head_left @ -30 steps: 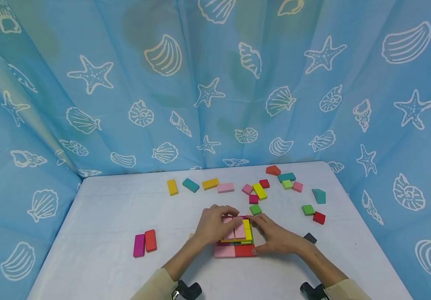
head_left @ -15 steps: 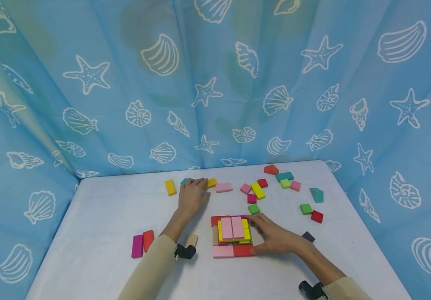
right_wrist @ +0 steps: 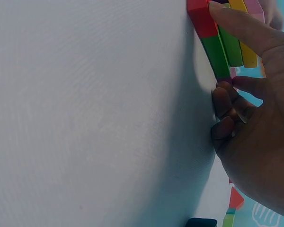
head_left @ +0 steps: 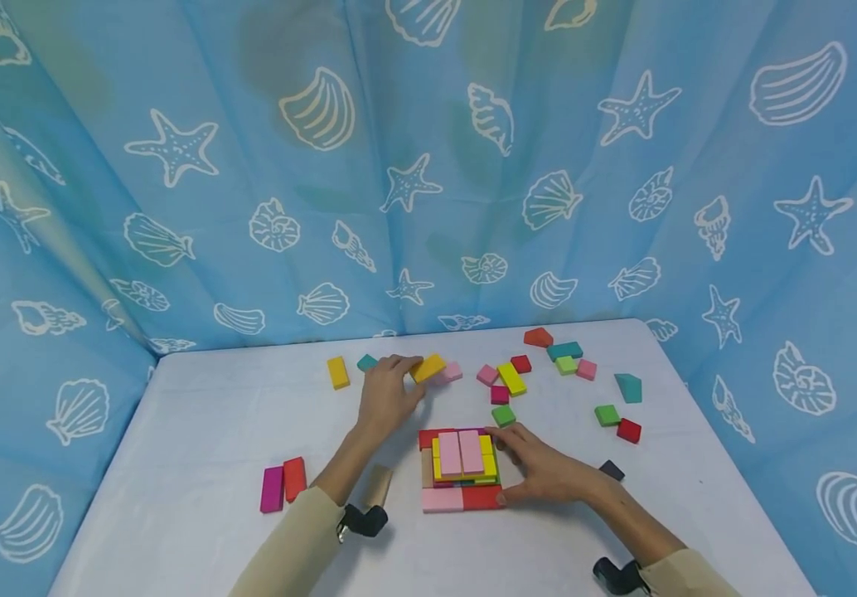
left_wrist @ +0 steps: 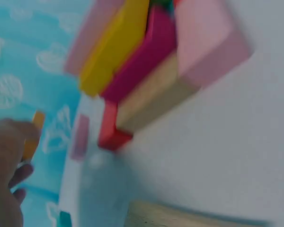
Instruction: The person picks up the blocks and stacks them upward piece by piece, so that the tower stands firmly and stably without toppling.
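Observation:
A layered stack of coloured blocks (head_left: 461, 468) sits mid-table, two pink blocks (head_left: 461, 451) on top, pink and red ones along its near edge. My right hand (head_left: 540, 473) rests against the stack's right side, thumb on the red corner block (right_wrist: 201, 16). My left hand (head_left: 387, 390) is farther back and pinches a yellow-orange block (head_left: 428, 367), lifted and tilted, next to a pink block (head_left: 452, 371). The blurred left wrist view shows the stack (left_wrist: 146, 71) from the side and the orange block (left_wrist: 32, 135) at my fingers.
Loose blocks lie scattered over the white table (head_left: 197, 431): a yellow one (head_left: 337, 372) and a teal one (head_left: 366, 362) at back left, magenta and red (head_left: 283, 483) at near left, several at back right, a dark one (head_left: 612, 470) near my right wrist. Blue curtains enclose the table.
My left hand left the stack, reached back to the far row of blocks and picked up the yellow-orange block, now lifted and tilted. The right hand stays against the stack.

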Action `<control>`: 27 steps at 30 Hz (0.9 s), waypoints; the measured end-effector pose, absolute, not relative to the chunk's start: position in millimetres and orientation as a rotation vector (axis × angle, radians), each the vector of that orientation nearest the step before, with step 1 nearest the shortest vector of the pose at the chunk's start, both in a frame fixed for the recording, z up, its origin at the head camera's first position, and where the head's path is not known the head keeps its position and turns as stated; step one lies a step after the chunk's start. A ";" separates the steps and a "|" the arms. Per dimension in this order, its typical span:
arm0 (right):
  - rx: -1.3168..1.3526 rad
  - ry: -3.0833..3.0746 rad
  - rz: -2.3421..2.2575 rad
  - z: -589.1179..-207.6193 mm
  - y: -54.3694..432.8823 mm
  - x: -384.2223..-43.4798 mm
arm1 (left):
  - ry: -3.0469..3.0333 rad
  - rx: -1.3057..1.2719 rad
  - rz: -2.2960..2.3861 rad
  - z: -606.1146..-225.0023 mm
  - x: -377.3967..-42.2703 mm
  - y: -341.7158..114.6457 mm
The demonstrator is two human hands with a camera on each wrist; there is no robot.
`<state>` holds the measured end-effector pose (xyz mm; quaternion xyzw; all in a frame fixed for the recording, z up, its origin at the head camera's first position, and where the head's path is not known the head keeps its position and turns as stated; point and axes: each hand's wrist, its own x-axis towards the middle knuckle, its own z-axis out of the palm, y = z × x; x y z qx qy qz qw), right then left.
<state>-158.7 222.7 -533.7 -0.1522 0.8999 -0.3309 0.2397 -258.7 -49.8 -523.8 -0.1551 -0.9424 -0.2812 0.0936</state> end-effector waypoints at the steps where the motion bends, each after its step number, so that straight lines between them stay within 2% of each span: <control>1: -0.415 2.464 -0.903 -534.0 222.6 -159.0 | -2.795 -0.517 -0.927 -520.0 -250.6 -50.0; 5: -0.415 2.467 -0.892 -535.0 222.5 -160.1 | -2.826 -0.771 -1.210 -512.1 -223.2 -50.5; 10: -0.426 2.466 -0.891 -535.0 222.6 -160.4 | -2.864 -0.950 -1.224 -513.1 -205.0 -52.1; 27: -0.430 2.462 -0.904 -535.8 222.8 -158.1 | -2.901 -1.007 -1.218 -514.8 -198.4 -56.6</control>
